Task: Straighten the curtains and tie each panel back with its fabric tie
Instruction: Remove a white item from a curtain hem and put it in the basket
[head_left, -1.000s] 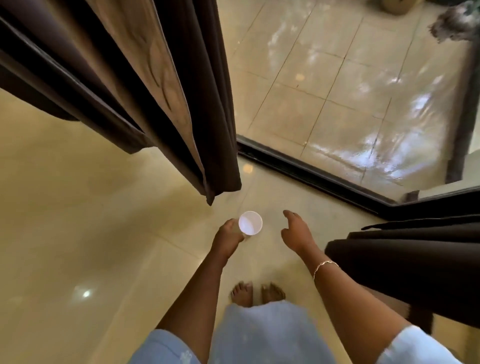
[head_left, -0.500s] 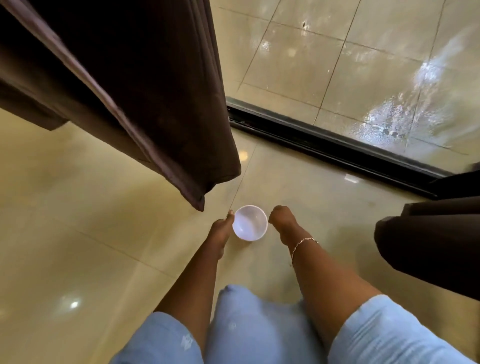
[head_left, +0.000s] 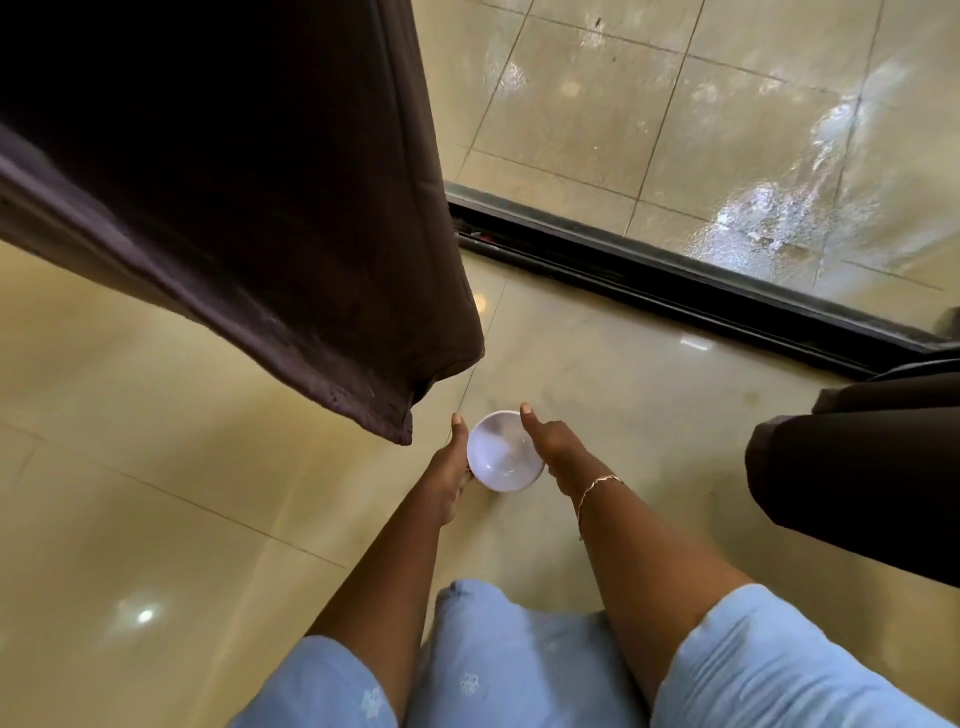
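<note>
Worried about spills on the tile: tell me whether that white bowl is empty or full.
Empty, as far as shows: the white bowl faces up between the left hand and right hand, its inside bare white.

The right hand (head_left: 556, 449) joined the left hand (head_left: 451, 467) at the white bowl (head_left: 505, 451), now between them.

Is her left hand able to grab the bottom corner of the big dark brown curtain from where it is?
Probably yes, but not right away. The left hand is pressed against the small white bowl, which it shares with the right hand. The dark brown curtain corner hangs close, with nothing between.
</note>
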